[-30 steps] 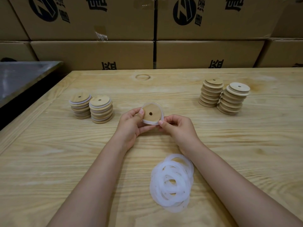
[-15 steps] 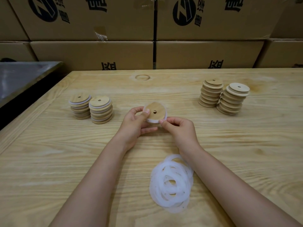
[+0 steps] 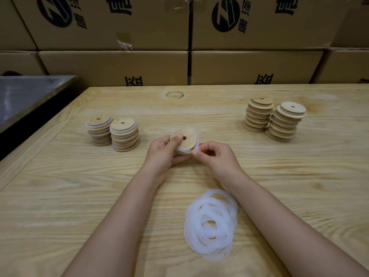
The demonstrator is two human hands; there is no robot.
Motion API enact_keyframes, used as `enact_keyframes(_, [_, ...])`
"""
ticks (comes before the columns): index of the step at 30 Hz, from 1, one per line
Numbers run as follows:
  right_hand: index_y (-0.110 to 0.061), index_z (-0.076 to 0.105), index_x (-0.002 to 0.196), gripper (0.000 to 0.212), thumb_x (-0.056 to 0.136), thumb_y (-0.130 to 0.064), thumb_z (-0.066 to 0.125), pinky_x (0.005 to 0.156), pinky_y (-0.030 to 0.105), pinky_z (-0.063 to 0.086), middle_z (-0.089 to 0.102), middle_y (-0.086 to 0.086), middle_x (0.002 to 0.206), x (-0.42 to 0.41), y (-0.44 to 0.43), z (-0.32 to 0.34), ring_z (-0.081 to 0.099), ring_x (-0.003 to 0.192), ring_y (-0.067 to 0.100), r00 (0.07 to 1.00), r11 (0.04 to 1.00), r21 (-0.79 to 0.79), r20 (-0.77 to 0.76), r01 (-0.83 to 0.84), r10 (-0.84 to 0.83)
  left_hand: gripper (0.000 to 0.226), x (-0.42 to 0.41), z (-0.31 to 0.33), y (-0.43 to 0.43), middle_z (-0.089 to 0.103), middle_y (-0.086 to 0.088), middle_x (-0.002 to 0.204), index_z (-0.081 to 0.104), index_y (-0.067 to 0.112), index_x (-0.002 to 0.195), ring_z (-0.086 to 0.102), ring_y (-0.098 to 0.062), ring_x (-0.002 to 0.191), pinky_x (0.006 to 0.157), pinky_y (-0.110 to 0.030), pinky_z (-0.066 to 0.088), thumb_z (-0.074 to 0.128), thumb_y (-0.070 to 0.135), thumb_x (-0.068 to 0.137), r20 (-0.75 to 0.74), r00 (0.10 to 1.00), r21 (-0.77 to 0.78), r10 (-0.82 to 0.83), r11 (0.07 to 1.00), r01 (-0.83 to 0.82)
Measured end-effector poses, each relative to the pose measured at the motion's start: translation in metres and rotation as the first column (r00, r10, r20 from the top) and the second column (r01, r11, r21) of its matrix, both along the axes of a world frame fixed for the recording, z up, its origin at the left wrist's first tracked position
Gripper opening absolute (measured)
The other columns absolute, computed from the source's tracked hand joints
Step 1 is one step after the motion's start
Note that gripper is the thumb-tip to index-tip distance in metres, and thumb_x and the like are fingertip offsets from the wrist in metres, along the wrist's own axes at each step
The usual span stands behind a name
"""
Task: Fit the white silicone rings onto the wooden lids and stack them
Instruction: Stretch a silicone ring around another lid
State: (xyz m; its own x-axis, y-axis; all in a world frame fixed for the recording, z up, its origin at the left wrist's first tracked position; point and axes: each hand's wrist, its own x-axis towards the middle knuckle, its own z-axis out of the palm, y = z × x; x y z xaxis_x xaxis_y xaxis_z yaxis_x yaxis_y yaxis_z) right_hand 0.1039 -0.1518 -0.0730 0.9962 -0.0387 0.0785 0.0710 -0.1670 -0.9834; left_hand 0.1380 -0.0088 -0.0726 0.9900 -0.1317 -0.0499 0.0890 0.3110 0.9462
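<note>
Round wooden lid (image 3: 187, 141) with 1 small hole, gripped tilted over the pale wooden table (image 3: 60, 196) by the left hand (image 3: 161, 154), thumb on its face. White silicone ring (image 3: 184, 151) partly round its rim, pinched at the lower edge by the right hand (image 3: 216, 156). Nearer the body, heap of loose white rings (image 3: 209, 222). Leftward, 2 touching stacks of ringed lids (image 3: 124, 136); rightward, 2 stacks of bare lids (image 3: 258, 114).

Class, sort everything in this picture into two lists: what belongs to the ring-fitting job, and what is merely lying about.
Belongs to the job:
- held lid, gripped by the left hand
- white ring, pinched by the right hand
- loose rings pile
- bare lid stacks, right
- ringed lid stacks, left

Lying about:
- cardboard boxes
- metal surface
- round mark on the table
</note>
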Motion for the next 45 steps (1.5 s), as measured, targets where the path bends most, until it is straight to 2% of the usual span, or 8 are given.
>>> enact_keyframes(14, [-0.012,0.07,0.073,0.014,0.08,-0.023,0.074,0.072,0.022,0.046,0.069,-0.001,0.077,0.0,0.01,-0.01,0.059,0.073,0.007,0.982,0.983,-0.003,0.044,0.186,-0.186,0.012,0.003,-0.002,0.004,0.073,-0.007,0.081,0.06,0.006,0.097,0.071,-0.019,0.076,0.064,-0.026,0.057,0.051,0.013,0.095,0.014,0.997,-0.029,-0.082,0.996,0.082])
enact_keyframes(20, [-0.006,0.073,0.08,0.02,0.082,-0.025,0.073,0.074,0.017,0.044,0.069,0.002,0.087,0.001,0.01,-0.01,0.06,0.08,0.006,0.991,0.988,0.078,0.003,0.134,-0.135,0.022,-0.001,0.0,-0.002,0.064,-0.021,0.105,0.047,0.006,0.115,0.069,-0.025,0.089,0.08,-0.03,0.057,0.048,0.014,0.095,0.085,0.985,-0.157,-0.148,0.975,0.16])
enact_keyframes(23, [-0.006,0.071,0.078,0.017,0.083,-0.022,0.072,0.076,0.02,0.045,0.068,0.004,0.083,0.001,0.008,-0.008,0.06,0.08,0.009,0.992,0.981,0.152,-0.023,0.124,-0.122,0.018,-0.002,0.0,-0.003,0.067,-0.014,0.099,0.046,0.01,0.11,0.067,-0.023,0.09,0.085,-0.031,0.053,0.05,0.014,0.093,0.113,0.977,-0.115,-0.178,0.975,0.191])
enact_keyframes(27, [-0.016,0.065,0.067,0.018,0.084,-0.018,0.07,0.07,0.02,0.041,0.059,-0.004,0.067,0.0,0.004,-0.006,0.052,0.068,0.007,0.997,0.977,0.197,-0.018,0.078,-0.076,0.012,-0.003,0.0,-0.003,0.067,-0.013,0.092,0.048,0.011,0.1,0.067,-0.02,0.081,0.079,-0.03,0.055,0.055,0.009,0.09,0.11,0.985,-0.069,-0.133,0.988,0.141])
enact_keyframes(32, [-0.016,0.064,0.07,0.017,0.086,-0.011,0.067,0.074,0.027,0.042,0.058,0.0,0.07,0.002,0.003,-0.006,0.051,0.074,0.014,1.0,0.982,0.187,0.001,0.027,-0.027,0.018,-0.001,0.0,-0.002,0.069,-0.012,0.085,0.048,0.004,0.109,0.07,-0.017,0.069,0.065,-0.027,0.058,0.054,0.008,0.093,0.038,0.999,-0.083,-0.03,0.996,0.033])
enact_keyframes(37, [-0.016,0.062,0.07,0.017,0.086,-0.01,0.067,0.071,0.022,0.043,0.06,-0.004,0.068,0.002,0.004,-0.004,0.053,0.07,0.009,1.0,0.993,0.119,0.03,-0.002,-0.001,0.013,0.001,0.001,0.0,0.071,-0.008,0.075,0.054,0.002,0.103,0.07,-0.015,0.064,0.058,-0.023,0.056,0.054,0.011,0.093,-0.048,0.999,-0.112,-0.019,0.994,0.013])
enact_keyframes(41, [-0.011,0.064,0.072,0.014,0.085,-0.016,0.07,0.07,0.025,0.045,0.061,0.004,0.071,-0.001,0.005,-0.005,0.053,0.068,0.012,0.999,0.991,0.127,0.013,0.041,-0.043,0.028,0.0,0.003,0.001,0.069,-0.013,0.09,0.05,0.0,0.117,0.071,-0.017,0.071,0.06,-0.025,0.057,0.056,0.01,0.092,-0.056,0.998,-0.092,-0.037,0.995,0.032])
enact_keyframes(45, [-0.014,0.065,0.069,0.017,0.084,-0.02,0.071,0.068,0.026,0.045,0.062,0.0,0.069,-0.003,0.008,-0.006,0.052,0.065,0.008,0.995,0.99,0.116,0.056,0.073,-0.08,0.033,-0.001,0.005,0.002,0.066,-0.01,0.099,0.053,0.023,0.12,0.071,-0.017,0.07,0.059,-0.026,0.057,0.055,0.007,0.092,-0.045,0.999,-0.082,-0.022,0.996,0.019])
